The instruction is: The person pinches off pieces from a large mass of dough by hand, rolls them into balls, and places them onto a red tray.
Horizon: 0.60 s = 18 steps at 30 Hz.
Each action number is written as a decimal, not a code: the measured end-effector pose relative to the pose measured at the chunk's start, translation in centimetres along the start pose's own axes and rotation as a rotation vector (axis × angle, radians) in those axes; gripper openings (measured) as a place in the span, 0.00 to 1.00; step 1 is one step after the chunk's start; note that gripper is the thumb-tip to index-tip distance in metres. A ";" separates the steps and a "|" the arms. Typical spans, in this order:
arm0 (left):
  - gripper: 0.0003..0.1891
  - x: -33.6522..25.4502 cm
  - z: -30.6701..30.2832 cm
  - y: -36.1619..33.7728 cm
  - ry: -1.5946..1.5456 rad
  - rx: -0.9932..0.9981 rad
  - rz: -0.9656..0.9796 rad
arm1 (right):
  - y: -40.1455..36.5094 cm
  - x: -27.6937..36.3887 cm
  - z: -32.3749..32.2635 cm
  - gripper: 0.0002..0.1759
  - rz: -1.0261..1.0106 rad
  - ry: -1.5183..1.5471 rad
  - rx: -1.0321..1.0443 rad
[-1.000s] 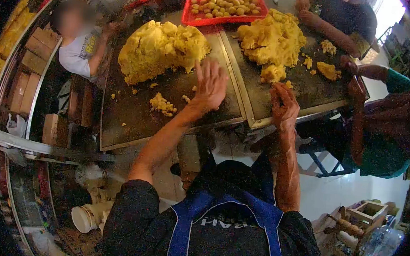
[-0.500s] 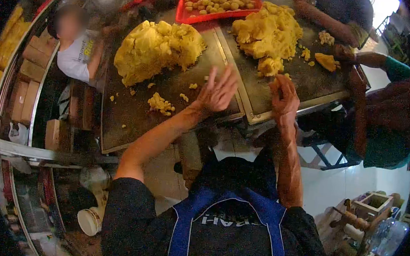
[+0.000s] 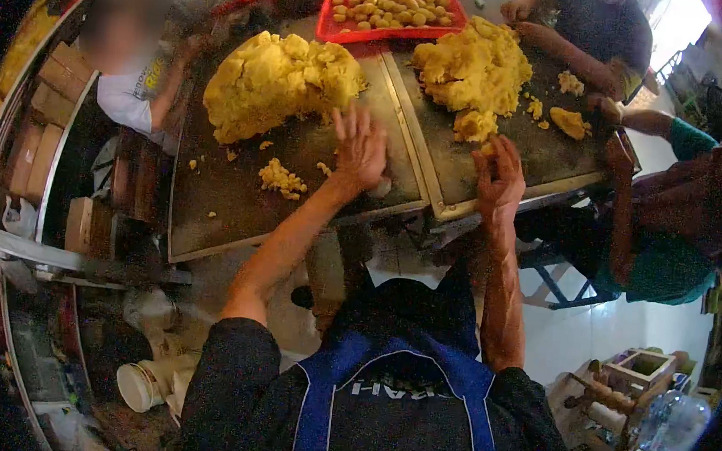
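Observation:
My left hand (image 3: 360, 147) is open, fingers spread, over the metal tabletop at the right edge of a large yellow dough mound (image 3: 275, 83). A small pale thing (image 3: 381, 187), too blurred to name, shows beside its wrist. My right hand (image 3: 502, 181) is curled, with a small piece of yellow dough (image 3: 488, 149) between thumb and fingers. Just beyond it sits a dough lump (image 3: 475, 126), at the near end of a second yellow mound (image 3: 475, 65). Dough crumbs (image 3: 281, 179) lie left of my left hand.
A red tray (image 3: 376, 37) of small round dough balls stands at the back. A metal seam (image 3: 409, 136) divides the tabletop. One person (image 3: 129, 101) is at the left; others' arms (image 3: 573, 60) reach in from the right, near a loose dough piece (image 3: 569, 121).
My left hand has moved left, toward the left mound. My right hand stays near the small lump, and a yellow piece now shows between its fingers. The view has shifted slightly.

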<state>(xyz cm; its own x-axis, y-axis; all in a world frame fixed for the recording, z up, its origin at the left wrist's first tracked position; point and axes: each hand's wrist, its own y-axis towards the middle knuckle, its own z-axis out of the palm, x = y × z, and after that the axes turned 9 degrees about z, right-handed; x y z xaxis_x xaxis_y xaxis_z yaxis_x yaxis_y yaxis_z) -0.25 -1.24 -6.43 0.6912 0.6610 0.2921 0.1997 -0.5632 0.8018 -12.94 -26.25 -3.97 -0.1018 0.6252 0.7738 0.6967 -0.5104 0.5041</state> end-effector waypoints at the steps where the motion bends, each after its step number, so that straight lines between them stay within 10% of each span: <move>1: 0.10 0.2 -1.4 0.7 0.072 0.010 -0.031 | 0.2 -0.2 -0.1 0.18 -0.035 -0.004 -0.043; 7: 0.07 1.1 -5.9 -1.9 -0.328 0.286 -0.454 | -3.6 1.8 3.3 0.17 0.404 0.402 0.288; 10: 0.07 -1.2 -8.3 -2.9 -0.591 0.316 -0.523 | -5.4 8.2 3.2 0.13 0.219 0.113 0.461; 12: 0.07 -1.9 -9.4 -2.0 -0.568 0.297 -0.428 | -6.2 8.0 5.8 0.12 -0.436 -0.017 0.304; 13: 0.07 -1.9 -9.6 -1.3 -0.514 0.378 -0.433 | -6.9 8.2 6.3 0.11 -0.254 -0.132 0.563; 18: 0.06 -1.9 -7.0 -3.6 -0.427 0.476 -0.410 | -6.8 8.2 5.4 0.14 -0.453 -0.137 0.442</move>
<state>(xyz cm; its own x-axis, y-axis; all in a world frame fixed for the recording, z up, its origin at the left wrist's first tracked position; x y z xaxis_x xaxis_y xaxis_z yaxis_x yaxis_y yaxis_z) -7.11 3.01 -6.18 0.6866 0.6686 -0.2856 0.7097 -0.5311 0.4630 -14.67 -14.46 -3.10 -0.3833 0.8064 0.4504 0.8357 0.0951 0.5409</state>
